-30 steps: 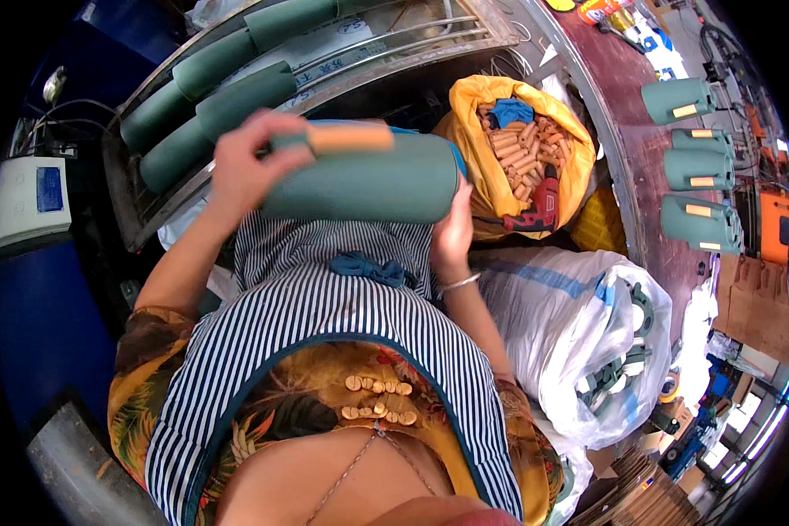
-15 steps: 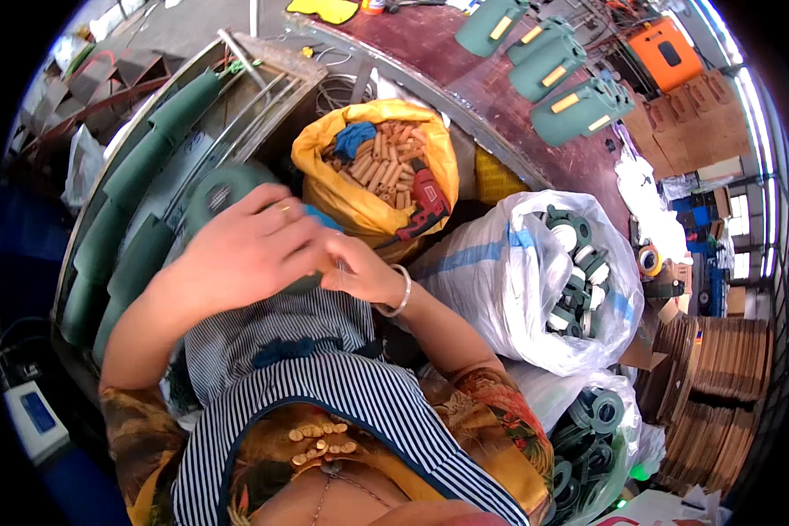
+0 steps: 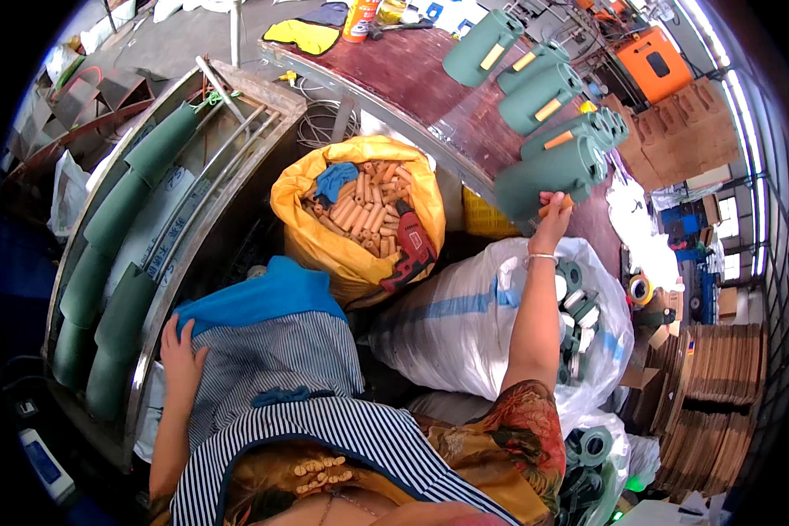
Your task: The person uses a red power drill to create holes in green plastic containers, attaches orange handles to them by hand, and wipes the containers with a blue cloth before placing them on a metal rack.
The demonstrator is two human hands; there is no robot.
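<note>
My right hand (image 3: 550, 226) reaches out to the right and is closed on the tan handle of a green can (image 3: 535, 182). That can stands at the near edge of the dark red table, beside several similar green cans (image 3: 539, 98) with tan handles. My left hand (image 3: 181, 355) lies at the left side of my lap with its fingers apart, next to a blue cloth (image 3: 254, 298) over my striped apron. No object shows in it.
A yellow sack (image 3: 294, 197) of tan wooden handles, with a red power tool (image 3: 412, 250) on top, stands ahead. White sacks (image 3: 447, 307) of green and white parts are at the right. Green tapered pieces (image 3: 118, 215) lie in a metal-edged trough at the left.
The green piece between my hands at my lap is gone from there, and a green can now stands at the table edge in my right hand. My left hand has dropped to my lap and opened.
</note>
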